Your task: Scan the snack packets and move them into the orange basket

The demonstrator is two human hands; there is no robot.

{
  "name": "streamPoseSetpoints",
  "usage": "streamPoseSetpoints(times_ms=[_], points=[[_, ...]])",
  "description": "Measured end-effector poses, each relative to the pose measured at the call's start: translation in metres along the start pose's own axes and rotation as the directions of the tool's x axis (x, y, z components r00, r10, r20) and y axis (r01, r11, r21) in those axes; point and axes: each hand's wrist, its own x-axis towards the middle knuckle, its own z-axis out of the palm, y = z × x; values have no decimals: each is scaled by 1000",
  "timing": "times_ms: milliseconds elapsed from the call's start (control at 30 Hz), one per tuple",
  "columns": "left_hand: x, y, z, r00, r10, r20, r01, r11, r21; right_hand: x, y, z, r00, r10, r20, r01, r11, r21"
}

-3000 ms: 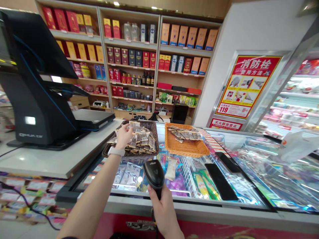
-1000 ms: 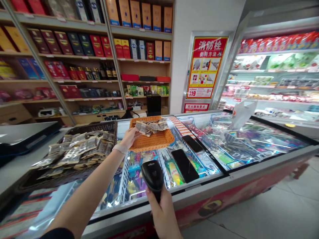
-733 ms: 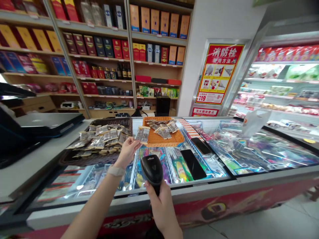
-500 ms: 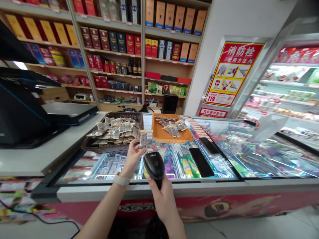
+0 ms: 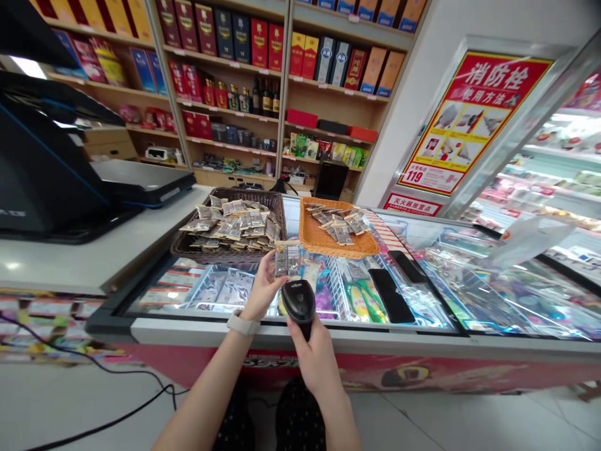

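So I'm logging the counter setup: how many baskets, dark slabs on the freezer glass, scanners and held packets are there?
Baskets: 2, dark and orange
Dark slabs: 2
Scanner: 1, right hand
Held packet: 1, left hand
Total: 6

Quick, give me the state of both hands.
Left hand: closed on a small clear snack packet.
Right hand: closed around a black handheld barcode scanner.
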Motion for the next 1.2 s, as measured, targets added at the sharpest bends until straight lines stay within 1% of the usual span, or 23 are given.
streamPoseSetpoints(times_ms=[233,400,600,767,900,1000,1100,1133,1200], points=[[1,-3,-1,999,20,29,-18,999,-43,1,-4,-1,1000,22,18,-21,1000,-17],[0,-2,0,999,12,34,-10,998,-57,1,-5,-2,1000,4,17,-4,1000,-25],[-1,1,1,1000,-1,21,2,998,-56,2,-3,-2,1000,-1,10,1,999,-33],[0,-1,1,1000,-2,27,3,998,-60,2,-3,-2,1000,13,7,-13,1000,-14],[0,1,0,1000,19,-10,-20,996,-82,2,-5,-2,1000,-3,-28,3,1000,17],[5,20,-3,997,60,-40,-63,996,-71,3,-6,0,999,-30,-45,33,997,74],[22,58,-12,981,166,-101,-168,986,-14,8,-10,5,999,-38,-37,43,989,142],[32,73,-17,965,222,-139,-221,975,20,10,-12,8,999,-44,-30,48,985,166],[57,102,-30,914,341,-219,-321,939,121,15,-19,15,998,-66,-6,66,974,216]])
